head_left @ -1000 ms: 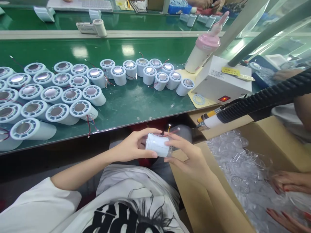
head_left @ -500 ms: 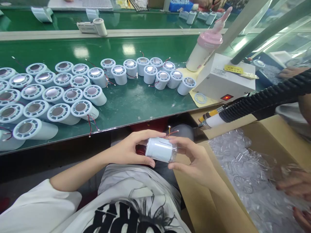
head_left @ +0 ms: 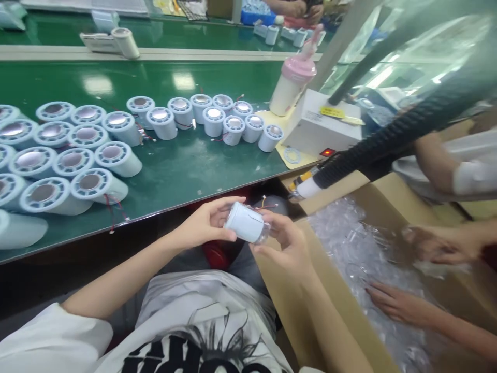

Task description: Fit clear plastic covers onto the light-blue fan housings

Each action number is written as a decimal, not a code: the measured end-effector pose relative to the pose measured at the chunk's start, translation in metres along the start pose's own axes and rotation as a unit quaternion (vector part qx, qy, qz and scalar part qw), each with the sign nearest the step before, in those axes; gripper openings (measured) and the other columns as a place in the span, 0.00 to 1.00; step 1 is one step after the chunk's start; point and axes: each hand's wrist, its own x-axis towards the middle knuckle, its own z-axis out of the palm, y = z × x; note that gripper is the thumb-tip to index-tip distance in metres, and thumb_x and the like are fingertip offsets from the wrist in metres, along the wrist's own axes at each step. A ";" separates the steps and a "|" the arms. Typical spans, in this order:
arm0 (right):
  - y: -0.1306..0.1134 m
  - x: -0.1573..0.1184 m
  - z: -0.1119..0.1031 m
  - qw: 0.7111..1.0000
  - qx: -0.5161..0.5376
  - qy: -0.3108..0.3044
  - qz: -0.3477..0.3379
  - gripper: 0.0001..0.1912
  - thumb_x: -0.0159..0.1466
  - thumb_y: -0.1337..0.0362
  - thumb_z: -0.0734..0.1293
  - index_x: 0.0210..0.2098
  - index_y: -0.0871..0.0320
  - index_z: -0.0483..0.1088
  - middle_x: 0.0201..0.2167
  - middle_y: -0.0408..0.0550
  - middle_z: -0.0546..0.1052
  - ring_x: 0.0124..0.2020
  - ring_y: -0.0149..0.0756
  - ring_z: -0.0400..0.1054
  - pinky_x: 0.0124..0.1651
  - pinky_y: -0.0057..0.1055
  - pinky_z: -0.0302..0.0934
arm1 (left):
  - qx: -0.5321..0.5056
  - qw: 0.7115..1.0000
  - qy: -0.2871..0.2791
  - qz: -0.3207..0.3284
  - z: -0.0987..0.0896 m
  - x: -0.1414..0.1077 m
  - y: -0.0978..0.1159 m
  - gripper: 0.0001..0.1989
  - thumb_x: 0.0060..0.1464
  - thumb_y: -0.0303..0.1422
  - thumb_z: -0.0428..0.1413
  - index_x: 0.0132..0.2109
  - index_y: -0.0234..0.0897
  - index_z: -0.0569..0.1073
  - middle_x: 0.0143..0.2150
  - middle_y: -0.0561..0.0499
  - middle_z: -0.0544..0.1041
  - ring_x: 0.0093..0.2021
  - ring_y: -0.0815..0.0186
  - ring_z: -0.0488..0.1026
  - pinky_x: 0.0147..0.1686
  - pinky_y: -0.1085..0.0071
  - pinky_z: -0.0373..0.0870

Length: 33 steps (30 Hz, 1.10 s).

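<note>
A light blue cylinder (head_left: 244, 223) is held between my two hands, just off the bench's front edge. My left hand (head_left: 207, 223) grips its left end, thumb below and fingers above. My right hand (head_left: 285, 241) pinches the right end, where a clear plastic cover (head_left: 264, 233) wraps around it. Thin red and yellow wires (head_left: 267, 206) stick out above the cylinder near my right fingers. Several similar blue cylinders with round metallic centres, such as one near the edge (head_left: 99, 185), stand or tilt on the green bench (head_left: 186, 171).
A cardboard box (head_left: 310, 311) of clear plastic parts (head_left: 349, 243) lies to the right, with another person's hands (head_left: 404, 305) in and over it. A black ribbed hose (head_left: 373, 150), white device (head_left: 322, 127) and pink-topped bottle (head_left: 291, 83) are near the bench's right end.
The view has shifted, moving the bench items left. The cylinder is more tilted, and less clear plastic shows past its right end. The other person's hands are spread farther apart over the box.
</note>
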 end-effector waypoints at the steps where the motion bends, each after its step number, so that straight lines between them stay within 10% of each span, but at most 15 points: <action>1: 0.009 -0.002 -0.001 0.999 0.014 0.041 0.005 0.24 0.53 0.64 0.76 0.47 0.52 0.67 0.54 0.53 0.73 0.58 0.45 0.66 0.54 0.42 0.69 | -0.011 1.000 0.008 -0.012 0.001 0.014 -0.005 0.38 0.39 0.32 0.70 0.59 0.36 0.68 0.57 0.39 0.73 0.57 0.53 0.71 0.55 0.60 0.68; 7: 0.063 0.002 -0.020 0.978 0.068 0.199 0.018 0.26 0.50 0.58 0.76 0.44 0.54 0.64 0.52 0.56 0.73 0.52 0.46 0.70 0.52 0.44 0.69 | 0.003 0.998 -0.013 -0.069 0.016 0.094 -0.023 0.36 0.36 0.33 0.71 0.54 0.32 0.71 0.51 0.39 0.77 0.52 0.55 0.73 0.56 0.57 0.65; 17: 0.086 0.028 -0.043 0.976 0.112 0.187 -0.019 0.27 0.48 0.58 0.78 0.43 0.52 0.66 0.51 0.52 0.73 0.51 0.44 0.71 0.50 0.42 0.71 | 0.055 0.995 -0.039 -0.067 0.015 0.125 -0.010 0.32 0.35 0.32 0.71 0.50 0.32 0.71 0.48 0.42 0.77 0.49 0.59 0.74 0.53 0.59 0.66; 33: 0.002 -0.020 -0.026 0.985 -0.132 0.005 -0.110 0.23 0.54 0.65 0.76 0.47 0.53 0.68 0.47 0.52 0.78 0.54 0.45 0.70 0.50 0.40 0.71 | 0.143 0.982 -0.119 -0.012 0.013 0.012 0.005 0.35 0.43 0.27 0.68 0.59 0.41 0.67 0.58 0.41 0.71 0.53 0.59 0.73 0.53 0.62 0.72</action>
